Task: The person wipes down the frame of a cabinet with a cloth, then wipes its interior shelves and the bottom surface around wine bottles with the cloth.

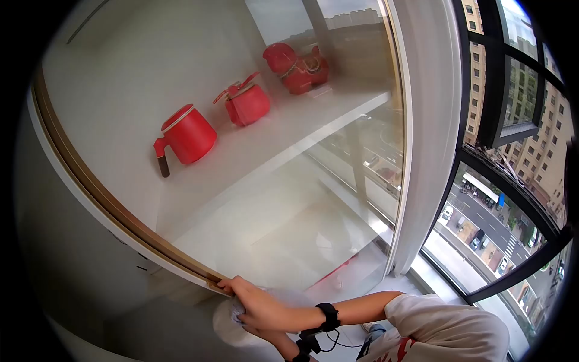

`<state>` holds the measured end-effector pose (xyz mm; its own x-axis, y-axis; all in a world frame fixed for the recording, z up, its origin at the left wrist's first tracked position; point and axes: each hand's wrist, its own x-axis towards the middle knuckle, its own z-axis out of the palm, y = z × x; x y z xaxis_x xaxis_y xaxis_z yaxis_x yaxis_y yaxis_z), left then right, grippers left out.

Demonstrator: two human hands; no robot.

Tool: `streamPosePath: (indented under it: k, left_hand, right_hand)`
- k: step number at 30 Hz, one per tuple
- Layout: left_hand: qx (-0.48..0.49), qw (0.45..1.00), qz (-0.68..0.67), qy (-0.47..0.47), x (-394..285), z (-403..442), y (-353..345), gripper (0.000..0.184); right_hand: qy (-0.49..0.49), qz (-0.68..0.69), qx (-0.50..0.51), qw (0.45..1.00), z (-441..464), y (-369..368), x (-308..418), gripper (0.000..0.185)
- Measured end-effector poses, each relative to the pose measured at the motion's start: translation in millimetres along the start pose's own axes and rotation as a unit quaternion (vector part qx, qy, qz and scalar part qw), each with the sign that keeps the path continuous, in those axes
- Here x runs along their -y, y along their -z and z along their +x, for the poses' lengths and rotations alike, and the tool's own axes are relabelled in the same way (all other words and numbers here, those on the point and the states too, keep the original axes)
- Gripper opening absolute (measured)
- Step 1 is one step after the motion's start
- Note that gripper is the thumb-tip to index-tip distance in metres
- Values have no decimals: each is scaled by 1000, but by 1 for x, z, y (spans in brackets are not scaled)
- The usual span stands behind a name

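My right hand (pixel 258 308) reaches across to the lower corner of a glass display cabinet. Its fingers are closed around a bunched grey cloth (pixel 237 310), with a fingertip against the gold-brown door frame (pixel 175 253). Directly below it is my left hand (pixel 254 330), mostly covered by the right, so its fingers are hidden. Black straps with a cable circle both wrists. Behind the glass pane (pixel 283 223), a red mug with a dark handle (pixel 192 136), a red lidded pot (pixel 247 105) and a red animal figurine (pixel 304 71) stand on a white shelf (pixel 271 145).
A pale round object (pixel 224 326) is below my hands, partly hidden. To the right, a white post (pixel 431 120) stands beside black-framed windows (pixel 464 223), one pane tilted open. A street with cars lies far below. Reflections cross the glass.
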<state>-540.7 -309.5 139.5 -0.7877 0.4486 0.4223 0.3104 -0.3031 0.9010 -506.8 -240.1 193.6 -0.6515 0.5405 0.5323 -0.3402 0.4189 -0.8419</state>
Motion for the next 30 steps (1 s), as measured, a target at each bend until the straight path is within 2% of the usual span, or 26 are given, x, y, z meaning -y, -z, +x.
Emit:
streamPosePath:
  k: [6,14,18,27,28,30]
  left_hand:
    - [9,1000,-4,-6,-6,-14,17,37]
    - [-35,999,5,5,-25,-74,29,42]
    - [-35,999,-5,24,-33,-119,39,44]
    - [26,994,-78,67,-30,-206,77,49]
    - [33,992,-92,83,-33,-214,75,50]
    - [36,982,-102,152,-108,-239,32,53]
  right_hand:
    - [30,-38,-3,999,-14,-4,3,54]
    - [82,17,1,997,-67,-10,18,52]
    - [76,49,-49,995,-104,-12,39,40]
    - [103,47,-148,983,-197,-2,81,38]
    - [104,44,-155,981,-210,1,85,37]
    - [87,53,-129,986,-228,17,93,35]
